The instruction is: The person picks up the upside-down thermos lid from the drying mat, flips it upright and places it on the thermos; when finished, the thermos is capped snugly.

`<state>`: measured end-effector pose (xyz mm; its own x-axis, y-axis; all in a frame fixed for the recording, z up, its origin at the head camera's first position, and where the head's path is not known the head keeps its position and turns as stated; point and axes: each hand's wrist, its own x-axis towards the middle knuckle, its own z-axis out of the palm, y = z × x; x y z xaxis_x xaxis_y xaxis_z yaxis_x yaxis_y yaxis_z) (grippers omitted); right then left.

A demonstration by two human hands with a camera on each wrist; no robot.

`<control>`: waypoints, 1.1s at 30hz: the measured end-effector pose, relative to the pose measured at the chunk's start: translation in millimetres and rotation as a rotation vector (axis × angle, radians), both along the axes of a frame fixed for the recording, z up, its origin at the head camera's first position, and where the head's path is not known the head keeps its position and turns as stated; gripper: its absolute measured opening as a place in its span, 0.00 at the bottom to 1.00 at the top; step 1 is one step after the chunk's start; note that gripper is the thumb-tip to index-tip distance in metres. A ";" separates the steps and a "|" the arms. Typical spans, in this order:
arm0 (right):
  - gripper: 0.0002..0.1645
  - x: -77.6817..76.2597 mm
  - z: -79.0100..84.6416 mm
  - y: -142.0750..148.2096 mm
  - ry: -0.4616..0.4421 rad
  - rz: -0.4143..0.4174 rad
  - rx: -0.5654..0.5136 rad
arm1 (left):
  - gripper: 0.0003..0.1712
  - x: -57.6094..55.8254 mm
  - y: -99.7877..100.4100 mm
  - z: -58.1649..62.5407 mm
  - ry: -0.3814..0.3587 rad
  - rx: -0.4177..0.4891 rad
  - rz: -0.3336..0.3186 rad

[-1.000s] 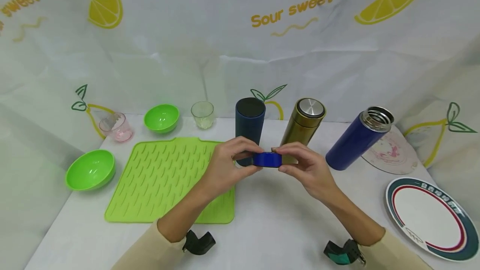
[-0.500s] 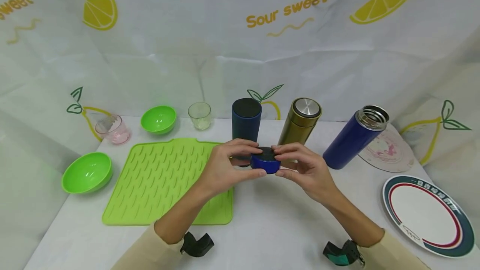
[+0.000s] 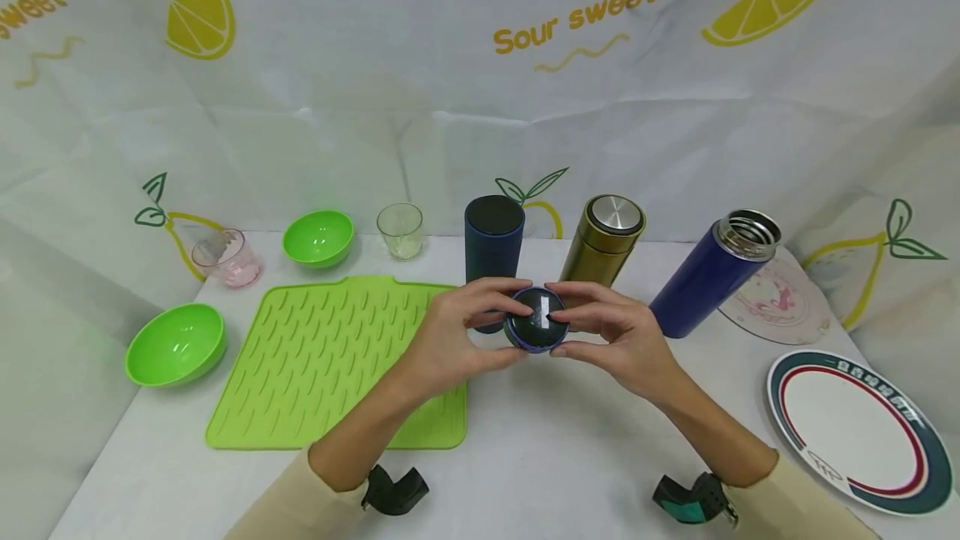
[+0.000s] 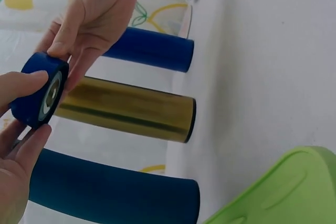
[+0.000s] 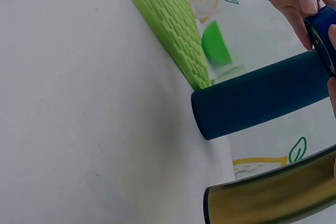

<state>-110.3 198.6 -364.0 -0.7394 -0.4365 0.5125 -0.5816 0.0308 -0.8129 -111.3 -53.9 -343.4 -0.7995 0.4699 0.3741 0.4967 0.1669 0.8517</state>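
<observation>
Both hands pinch a round blue bottle lid (image 3: 538, 335) above the middle of the table. My left hand (image 3: 452, 327) grips its left side and my right hand (image 3: 621, 333) its right side, thumbs low and fingers over the upper edge. The lid's dark glossy top faces the head camera; in the left wrist view its hollow underside (image 4: 51, 97) shows a pale ring. Just behind the hands stand a dark blue bottle (image 3: 492, 252) and a gold flask (image 3: 597, 255) with a steel-topped cap. To the right, a blue vacuum bottle (image 3: 701, 283) stands lidless, its steel mouth bare.
A green ridged mat (image 3: 330, 365) lies left of centre. Around it stand two green bowls (image 3: 174, 348) (image 3: 318, 240), a pink glass (image 3: 234, 261) and a clear glass (image 3: 401, 233). At right are a rimmed white plate (image 3: 855, 432) and a pink-patterned round board (image 3: 780, 307).
The lid has tipped in both hands, from showing its blue side to showing its dark top to the head camera. Hands and bottles stay in nearly the same place.
</observation>
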 end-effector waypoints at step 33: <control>0.37 11.6 -2.2 2.2 -0.003 -0.063 0.161 | 0.19 2.0 -6.9 -3.4 0.181 -0.148 0.067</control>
<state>-98.6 200.8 -366.2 -0.7692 -0.4656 0.4376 -0.5720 0.1964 -0.7964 -109.2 -60.8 -346.8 -0.7565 0.4788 0.4455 0.6231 0.3206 0.7134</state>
